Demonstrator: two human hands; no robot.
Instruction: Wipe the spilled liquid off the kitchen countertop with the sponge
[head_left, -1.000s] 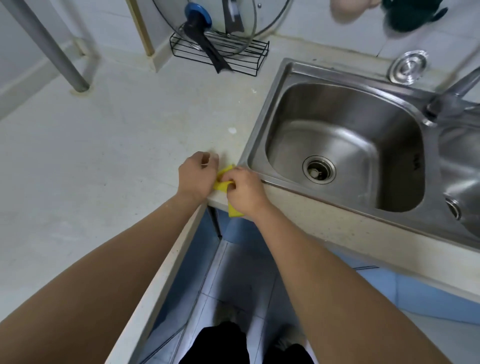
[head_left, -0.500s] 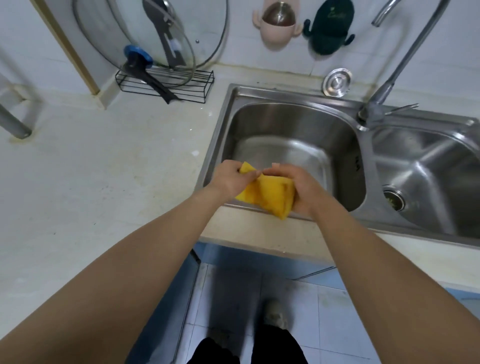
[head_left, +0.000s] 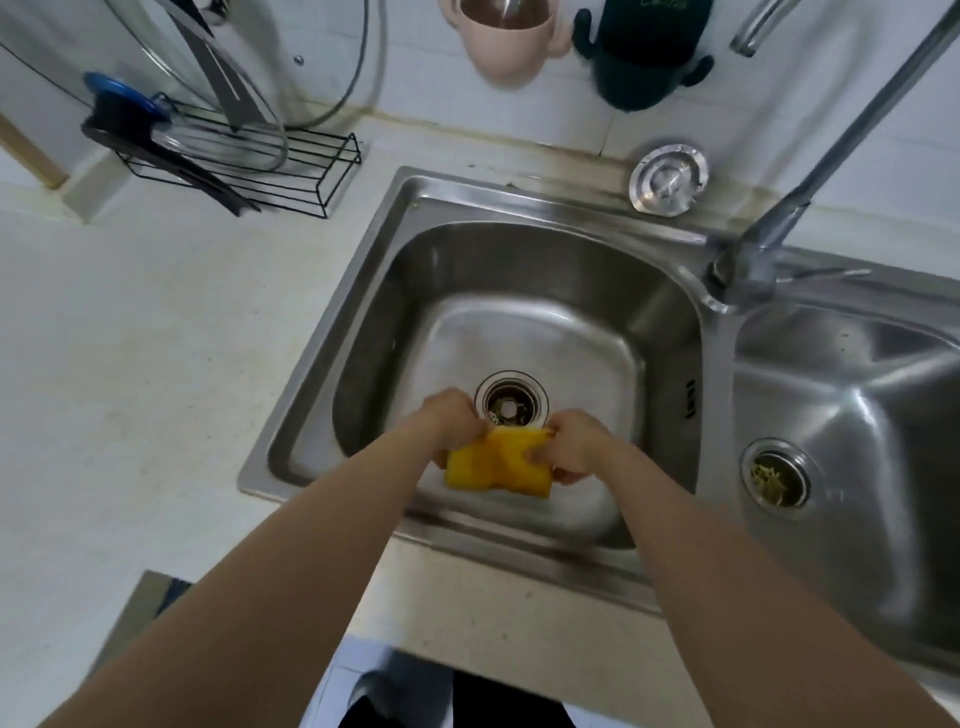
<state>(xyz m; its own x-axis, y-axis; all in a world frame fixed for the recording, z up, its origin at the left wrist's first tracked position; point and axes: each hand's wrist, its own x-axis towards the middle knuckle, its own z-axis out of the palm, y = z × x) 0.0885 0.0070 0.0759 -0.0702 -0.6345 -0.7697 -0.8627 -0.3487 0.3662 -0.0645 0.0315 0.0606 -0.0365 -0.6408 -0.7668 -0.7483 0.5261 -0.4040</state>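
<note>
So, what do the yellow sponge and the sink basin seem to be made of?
The sponge looks like soft matte foam: it buckles where both hands pinch it. The sink basin looks like brushed stainless steel, grey with blurred reflections.

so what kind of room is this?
Most likely a home kitchen: a stainless double sink with a tall faucet, a pale countertop, and a glass pot lid in a wire rack against the tiled wall.

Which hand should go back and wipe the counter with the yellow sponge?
Probably the left hand. Both hands grip the sponge over the sink, but the open counter lies on the left. The right hand would cross over.
</note>
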